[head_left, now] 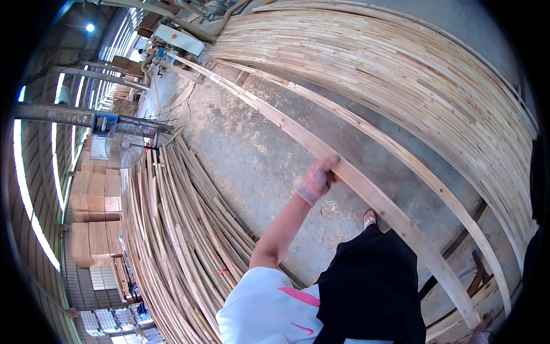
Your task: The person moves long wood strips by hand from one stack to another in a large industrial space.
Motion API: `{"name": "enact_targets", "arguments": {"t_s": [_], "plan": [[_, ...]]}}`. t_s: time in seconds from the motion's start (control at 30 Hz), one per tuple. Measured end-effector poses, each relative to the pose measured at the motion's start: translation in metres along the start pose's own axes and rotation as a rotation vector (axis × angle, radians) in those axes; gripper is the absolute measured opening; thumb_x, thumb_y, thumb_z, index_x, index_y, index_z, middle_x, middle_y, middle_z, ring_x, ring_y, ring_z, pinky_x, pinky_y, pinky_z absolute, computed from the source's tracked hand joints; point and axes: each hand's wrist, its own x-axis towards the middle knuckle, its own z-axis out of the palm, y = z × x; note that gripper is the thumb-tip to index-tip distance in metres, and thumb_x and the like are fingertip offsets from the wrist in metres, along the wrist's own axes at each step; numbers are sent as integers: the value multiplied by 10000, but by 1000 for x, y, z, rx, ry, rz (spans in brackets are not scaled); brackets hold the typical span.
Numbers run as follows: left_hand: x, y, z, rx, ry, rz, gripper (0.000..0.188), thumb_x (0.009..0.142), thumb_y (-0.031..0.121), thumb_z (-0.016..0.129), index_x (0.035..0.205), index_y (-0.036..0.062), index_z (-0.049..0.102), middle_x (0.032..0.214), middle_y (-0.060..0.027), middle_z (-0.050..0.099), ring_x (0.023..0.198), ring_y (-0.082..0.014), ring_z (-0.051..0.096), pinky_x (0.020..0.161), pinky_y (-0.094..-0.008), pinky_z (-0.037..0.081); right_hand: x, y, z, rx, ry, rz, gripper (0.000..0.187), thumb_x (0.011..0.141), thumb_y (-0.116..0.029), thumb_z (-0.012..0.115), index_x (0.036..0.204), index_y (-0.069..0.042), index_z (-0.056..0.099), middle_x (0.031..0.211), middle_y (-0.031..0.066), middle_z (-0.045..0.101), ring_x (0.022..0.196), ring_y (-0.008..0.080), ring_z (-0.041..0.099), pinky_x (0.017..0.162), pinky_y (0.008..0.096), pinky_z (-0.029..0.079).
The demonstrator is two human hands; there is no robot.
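Observation:
My left hand point(318, 179), in a pale work glove with an orange-red cuff, is closed around the edge of a long wooden board point(372, 194). The board runs diagonally from the far upper left to the lower right, above the floor. At its near end, by the lower right rim, what looks like my right hand point(484, 331) shows dimly. Its fingers are too dark and blurred to make out. A second long wooden strip point(395, 147) lies roughly alongside, to the right of the board.
A wide bed of strips laid edge to edge point(366, 63) fills the right. Many loose strips point(177, 212) are piled at left, beside a standing fan point(123, 146) and stacked wood point(94, 243). Sawdust covers the concrete floor point(229, 137). A white-topped machine point(179, 40) stands far off.

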Motion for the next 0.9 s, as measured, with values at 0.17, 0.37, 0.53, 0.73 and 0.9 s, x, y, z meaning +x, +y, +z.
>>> {"name": "enact_targets", "arguments": {"t_s": [0.17,0.37,0.53,0.73,0.9], "plan": [[80,30,-81,-157,188,123,399,826,384,638,1041,52,587,963,-100,648,848,-225,638,695,-380,541,90,-141,24,690,-19,524,422,859,-102,434,1270,-65,521,1007,137,615,904,256,595,797,352,469],[66,-27,-63,-282,-177,-115,517,857,487,554,1133,50,547,1060,-107,627,972,-239,611,855,-412,506,125,-316,44,517,9,488,300,852,-357,598,886,-68,670,800,130,665,729,273,638,676,385,480],[9,-122,9,-245,-509,-640,427,862,314,616,1150,20,503,1058,-119,613,922,-259,616,896,-414,485,143,-419,25,649,-135,326,354,845,-412,559,891,-80,672,838,159,660,812,326,629,738,418,479],[2,-125,46,-113,-577,-652,349,885,295,580,1120,39,543,1034,-111,629,916,-249,622,936,-394,455,159,-480,-18,820,-228,-309,484,758,-402,657,1124,-93,594,1022,154,639,985,314,596,878,401,448],[58,-111,-48,-20,-341,-352,403,884,377,574,1112,45,553,1025,-102,637,941,-230,620,885,-399,490,141,-393,3,307,-342,-256,694,662,-390,696,1259,-100,494,1213,128,564,1125,272,530,974,356,395]]}}
